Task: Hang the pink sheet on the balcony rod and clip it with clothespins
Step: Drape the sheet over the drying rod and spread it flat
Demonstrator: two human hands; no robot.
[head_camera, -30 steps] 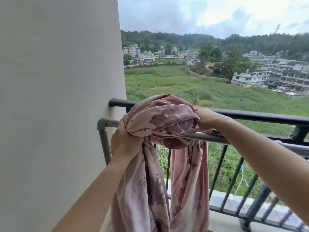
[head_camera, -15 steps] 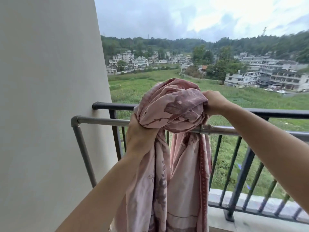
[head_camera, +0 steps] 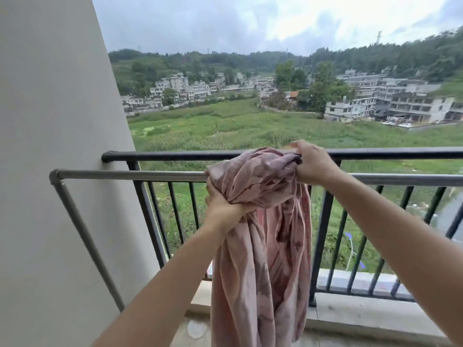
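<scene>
Far left: pale wall (head_camera: 50, 146). Grey balcony rod (head_camera: 130, 175) leaves it and runs right, on the near side of the black railing (head_camera: 175, 155). Left hand (head_camera: 223, 209) sits just below the rod, fingers closed tight around a gathered bunch of the pink sheet (head_camera: 260, 246). Sheet is bunched over the rod at centre, not spread; remainder hangs down in folds toward the balcony floor (head_camera: 363, 319). Right hand (head_camera: 313, 164) is higher, at railing level, fingers closed on the sheet's upper right edge. Fields and buildings beyond.
</scene>
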